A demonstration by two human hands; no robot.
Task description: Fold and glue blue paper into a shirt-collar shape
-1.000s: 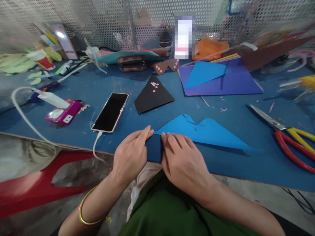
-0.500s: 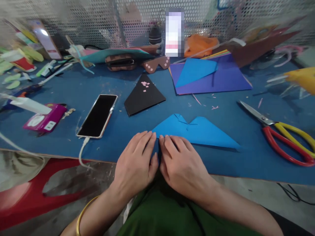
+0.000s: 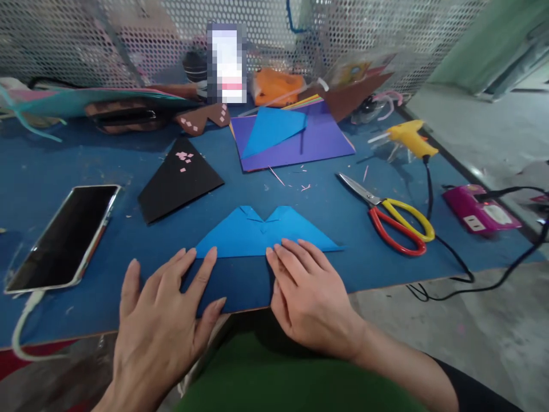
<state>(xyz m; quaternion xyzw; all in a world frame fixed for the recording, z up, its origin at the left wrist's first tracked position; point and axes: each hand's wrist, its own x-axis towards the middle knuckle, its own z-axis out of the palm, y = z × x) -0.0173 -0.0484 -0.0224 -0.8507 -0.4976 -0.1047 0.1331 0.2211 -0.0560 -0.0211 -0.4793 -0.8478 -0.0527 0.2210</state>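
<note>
A folded blue paper (image 3: 266, 232) with two peaks and a notch between them lies flat on the blue table (image 3: 240, 286), near its front edge. My left hand (image 3: 167, 303) has its fingers spread, and the fingertips rest at the paper's left corner. On the bottom edge, right of the middle, the fingertips of my right hand (image 3: 304, 286) touch the paper; its fingers are close together with the thumb tucked under. Behind the blue piece sits a folded black paper (image 3: 182, 186) with small pink bits on it.
Scissors (image 3: 386, 214) with red and yellow handles lie right, below a yellow glue gun (image 3: 409, 137). A phone (image 3: 64, 237) with a white cable is left. Purple sheets (image 3: 317, 143) lie behind. A magenta power socket (image 3: 480, 209) is far right.
The view has turned to the right. My left hand has moved left along the paper's edge and its fingers have spread. My right hand stays at the bottom edge, now further right along it.
</note>
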